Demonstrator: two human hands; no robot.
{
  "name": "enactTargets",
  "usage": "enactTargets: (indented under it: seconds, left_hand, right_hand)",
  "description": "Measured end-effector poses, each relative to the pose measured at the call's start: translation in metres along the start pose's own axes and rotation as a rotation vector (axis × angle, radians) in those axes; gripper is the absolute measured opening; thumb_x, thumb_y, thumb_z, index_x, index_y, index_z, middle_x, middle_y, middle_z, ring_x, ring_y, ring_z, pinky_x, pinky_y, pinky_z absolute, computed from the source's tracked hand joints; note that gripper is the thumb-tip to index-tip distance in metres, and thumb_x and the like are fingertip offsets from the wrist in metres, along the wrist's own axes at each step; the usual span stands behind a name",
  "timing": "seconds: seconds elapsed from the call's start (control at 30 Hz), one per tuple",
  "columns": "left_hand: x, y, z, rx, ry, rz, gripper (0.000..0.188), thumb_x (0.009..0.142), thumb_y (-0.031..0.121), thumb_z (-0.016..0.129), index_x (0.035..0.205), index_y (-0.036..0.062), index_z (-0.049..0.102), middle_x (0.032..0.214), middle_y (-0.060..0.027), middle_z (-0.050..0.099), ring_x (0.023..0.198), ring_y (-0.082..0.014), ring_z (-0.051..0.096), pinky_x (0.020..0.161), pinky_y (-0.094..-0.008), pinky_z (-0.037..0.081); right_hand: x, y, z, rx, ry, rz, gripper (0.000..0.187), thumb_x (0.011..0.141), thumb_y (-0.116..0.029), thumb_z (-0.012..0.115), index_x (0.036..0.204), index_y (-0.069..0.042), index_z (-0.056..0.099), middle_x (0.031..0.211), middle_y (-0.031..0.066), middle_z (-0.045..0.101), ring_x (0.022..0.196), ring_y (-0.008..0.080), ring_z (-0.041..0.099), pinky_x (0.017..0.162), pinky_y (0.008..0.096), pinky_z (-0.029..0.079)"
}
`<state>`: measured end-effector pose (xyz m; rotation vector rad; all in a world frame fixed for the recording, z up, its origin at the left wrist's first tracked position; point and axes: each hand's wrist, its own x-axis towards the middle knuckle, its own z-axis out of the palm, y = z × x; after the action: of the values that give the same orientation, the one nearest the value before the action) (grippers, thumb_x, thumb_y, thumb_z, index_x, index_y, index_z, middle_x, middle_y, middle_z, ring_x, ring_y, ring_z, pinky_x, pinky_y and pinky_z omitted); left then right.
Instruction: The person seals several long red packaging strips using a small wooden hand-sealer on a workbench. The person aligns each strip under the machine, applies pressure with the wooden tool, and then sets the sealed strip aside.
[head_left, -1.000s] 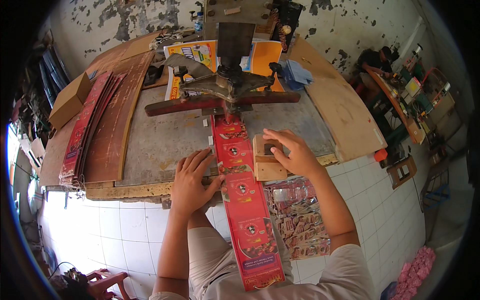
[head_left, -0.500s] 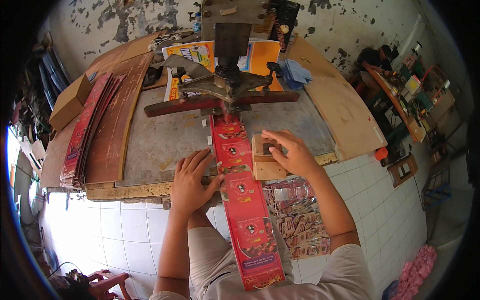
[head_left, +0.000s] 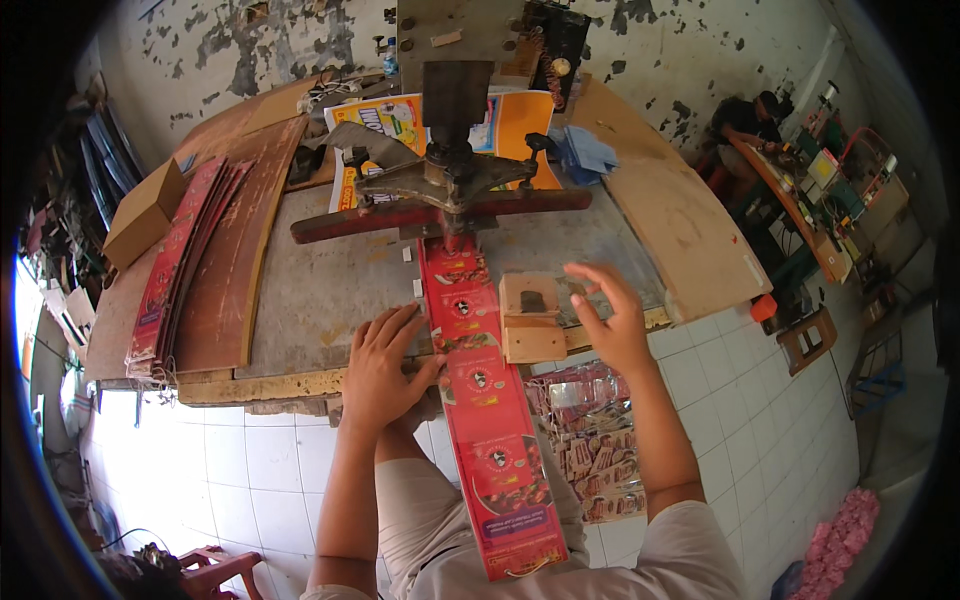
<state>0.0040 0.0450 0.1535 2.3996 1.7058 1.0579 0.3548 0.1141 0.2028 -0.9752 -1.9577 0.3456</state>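
Observation:
A long red printed strip (head_left: pixel 487 415) runs from under the press head across the metal tabletop and over its front edge to my lap. Its near end has a string loop. My left hand (head_left: pixel 385 365) lies on the table's front edge with its fingers stretched out, the thumb at the strip's left edge. To the right of the strip stands a wooden block (head_left: pixel 534 340) with a dark patch on its upper face. My right hand (head_left: pixel 612 318) is just right of that block, apart from it, its fingers spread and holding nothing. The press head (head_left: pixel 455 195) hides the strip's far end.
A stack of red strips (head_left: pixel 175 275) lies on a brown board at the left, beside a cardboard box (head_left: pixel 145 215). Blue sheets (head_left: pixel 590 150) sit at the back right. Packed printed goods (head_left: pixel 600 445) lie on the floor below. A person (head_left: pixel 750 125) sits at another bench, far right.
My right hand has come off the wooden block and moved to the right, its fingers opening. My left hand and the strip stay almost where they were.

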Motion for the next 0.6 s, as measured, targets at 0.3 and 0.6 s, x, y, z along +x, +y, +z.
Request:
enactTargets:
  seconds: [0.3,0.6]
  left_hand:
    - [-0.002,0.005,-0.002,0.034,0.002,0.033,0.062,0.091,0.041,0.087,0.142,0.0076,0.073,0.158,-0.0124,0.065,0.147,-0.0364,0.058,0.122,-0.0535,0.043]
    - [-0.002,0.006,-0.001,0.048,-0.018,0.023,0.064,0.091,0.043,0.087,0.144,0.0095,0.073,0.159,-0.012,0.064,0.147,-0.036,0.058,0.122,-0.0534,0.043]
  right_hand:
    - [-0.035,-0.012,0.02,-0.16,-0.13,-0.162,0.063,0.102,-0.03,0.081,0.155,-0.004,0.06,0.161,0.0187,0.059,0.151,0.0409,0.054,0.126,0.0532,0.043]
    - [-0.029,-0.004,0.038,-0.208,-0.137,-0.138,0.079,0.104,-0.037,0.079,0.163,0.005,0.047,0.163,0.0272,0.055,0.155,0.0445,0.049,0.128,0.0546,0.042]
